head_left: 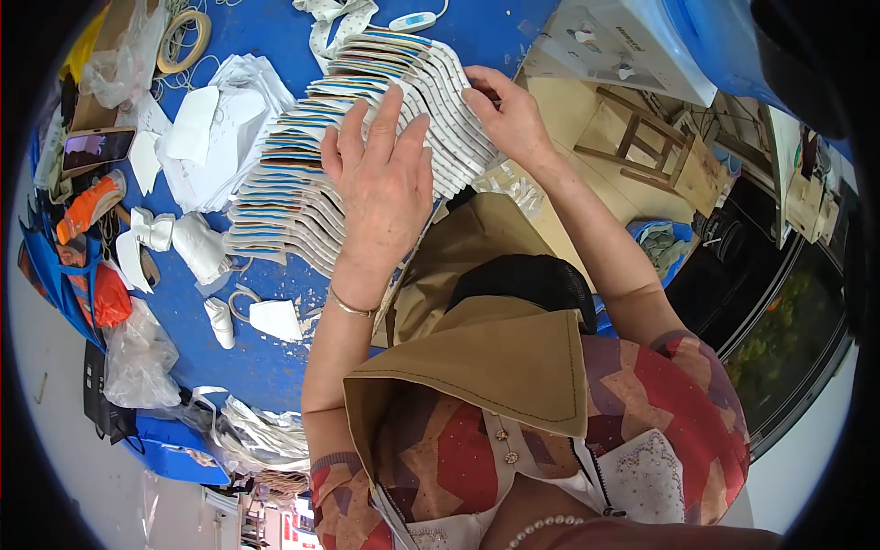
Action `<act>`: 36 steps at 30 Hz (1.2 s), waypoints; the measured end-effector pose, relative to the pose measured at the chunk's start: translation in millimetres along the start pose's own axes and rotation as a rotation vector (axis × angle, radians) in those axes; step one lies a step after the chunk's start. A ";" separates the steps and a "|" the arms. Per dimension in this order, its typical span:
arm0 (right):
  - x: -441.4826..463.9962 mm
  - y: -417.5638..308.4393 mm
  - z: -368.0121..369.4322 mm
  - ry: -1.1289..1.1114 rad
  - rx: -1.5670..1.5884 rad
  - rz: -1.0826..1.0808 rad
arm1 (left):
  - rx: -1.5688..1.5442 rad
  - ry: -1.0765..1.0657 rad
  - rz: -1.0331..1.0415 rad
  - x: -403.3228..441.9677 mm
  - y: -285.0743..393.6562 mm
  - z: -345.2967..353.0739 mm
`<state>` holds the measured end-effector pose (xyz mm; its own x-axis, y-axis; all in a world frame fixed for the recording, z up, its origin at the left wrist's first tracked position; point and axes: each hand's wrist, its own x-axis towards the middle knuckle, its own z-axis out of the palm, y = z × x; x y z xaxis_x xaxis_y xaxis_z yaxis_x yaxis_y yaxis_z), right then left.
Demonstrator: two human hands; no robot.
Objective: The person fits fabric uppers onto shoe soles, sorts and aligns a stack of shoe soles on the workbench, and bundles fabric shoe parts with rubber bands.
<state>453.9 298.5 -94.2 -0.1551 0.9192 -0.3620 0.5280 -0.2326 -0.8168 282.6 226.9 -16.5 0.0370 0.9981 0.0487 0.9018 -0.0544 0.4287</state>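
Observation:
A long row of thin curved pieces [293, 197] lies overlapped like a fan on the blue table. Their edges show white, blue and brown, and the right part is white with small dots. My left hand [380, 183] lies over the middle of the row, fingers spread and palm down. At the row's right edge, my right hand [513, 119] curls its thumb and fingers against the dotted pieces. Its fingertips are partly hidden.
Left of the row lie white sheets [215, 137], a tape roll [183, 41], a phone [98, 149] and white wrapped bundles [197, 247]. A white dotted strip and a small controller [412, 21] are at the back. A wooden stool [642, 142] stands on the floor at right.

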 end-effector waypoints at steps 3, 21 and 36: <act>0.9 0.5 -0.6 -0.024 0.025 0.008 | 0.012 0.025 0.009 5.4 1.7 -1.3; -1.6 20.1 -16.5 -0.121 0.176 -0.015 | -1.696 0.071 0.340 -25.0 109.6 -111.2; -49.0 69.9 -29.7 -0.180 0.023 -0.125 | -1.569 -0.232 0.279 -137.6 127.9 -132.7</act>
<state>523.1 246.6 -120.2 -0.3655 0.8704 -0.3298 0.4763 -0.1294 -0.8697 335.7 78.9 151.4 0.3090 0.9272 0.2118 -0.4473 -0.0549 0.8927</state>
